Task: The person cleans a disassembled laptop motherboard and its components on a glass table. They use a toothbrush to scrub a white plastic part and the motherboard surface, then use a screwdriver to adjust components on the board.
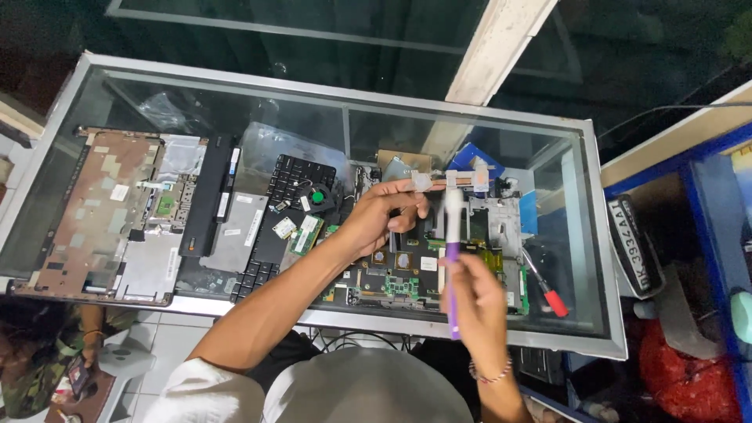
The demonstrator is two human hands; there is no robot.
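Glass display counter, metal-framed; inside, under the glass, a blue box and a tan carton toward the far edge. On top: green motherboard near the front edge, right of centre.

Your left hand reaches over the board, fingers pinched on the copper heat pipe at the board's far side. Your right hand is raised above the front edge, fingers closed around a white-and-purple syringe-like tube, held upright.

White rectangular stickers sit on the grey panel left of centre. A laptop base shell fills the left end. Red-handled screwdriver lies near the right edge.
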